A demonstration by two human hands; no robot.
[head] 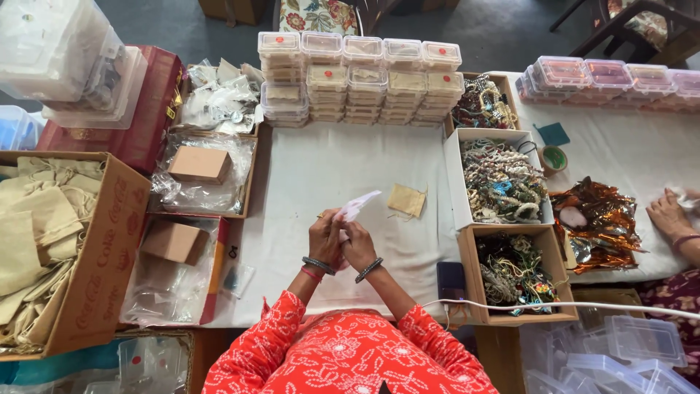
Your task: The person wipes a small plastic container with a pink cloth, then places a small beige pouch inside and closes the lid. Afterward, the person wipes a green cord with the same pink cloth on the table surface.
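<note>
Over the tabletop (328,168), left hand (325,237) and right hand (358,244) meet, both pinched on a white packet (357,205), lifted clear for handling.

A matt white cloth (328,175) covers the table. Both hands hold a thin white paper-like piece (357,205). A small matt beige cloth pouch (406,199) lies just right of it. Far back stand glossy clear plastic boxes (361,80). Left, brown cardboard boxes (198,163) rest in shiny crinkled plastic wrap (219,191).
</note>
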